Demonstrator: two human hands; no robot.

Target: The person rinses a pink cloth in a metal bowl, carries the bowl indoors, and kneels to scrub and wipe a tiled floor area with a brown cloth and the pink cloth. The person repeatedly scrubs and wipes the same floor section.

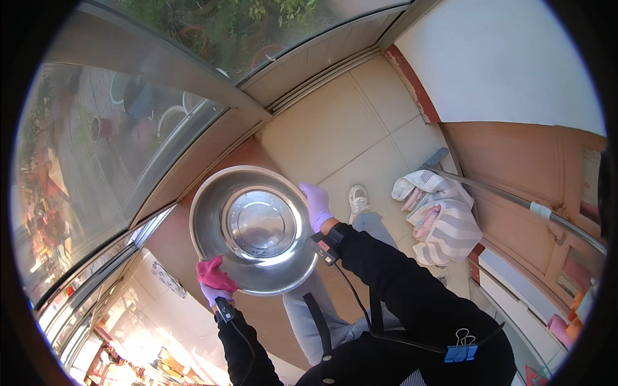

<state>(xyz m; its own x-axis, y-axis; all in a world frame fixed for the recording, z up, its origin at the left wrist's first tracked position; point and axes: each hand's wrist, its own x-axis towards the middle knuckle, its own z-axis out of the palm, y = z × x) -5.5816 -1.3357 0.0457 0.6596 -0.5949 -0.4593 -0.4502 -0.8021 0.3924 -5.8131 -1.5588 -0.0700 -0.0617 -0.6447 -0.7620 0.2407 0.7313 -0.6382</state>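
Observation:
A large stainless steel basin [258, 222] is held out in front of me, tilted little, with a shallow layer of what looks like clear water at its bottom. My left hand [216, 292], in a thin purple glove, grips the near left rim together with a bunched pink cloth [216, 274]. On the opposite side, my right hand [316, 205], gloved the same way, clasps the right rim. Fingers under the rim are hidden on both sides.
Glazed door panels [116, 125] in metal frames stand at the left, above a floor track. Right of my shoe [358, 200] lies a striped plastic bag [446, 231] with pink contents, beside a metal pole [507, 195]. A brown wooden cabinet or door [516, 164] lines the right wall.

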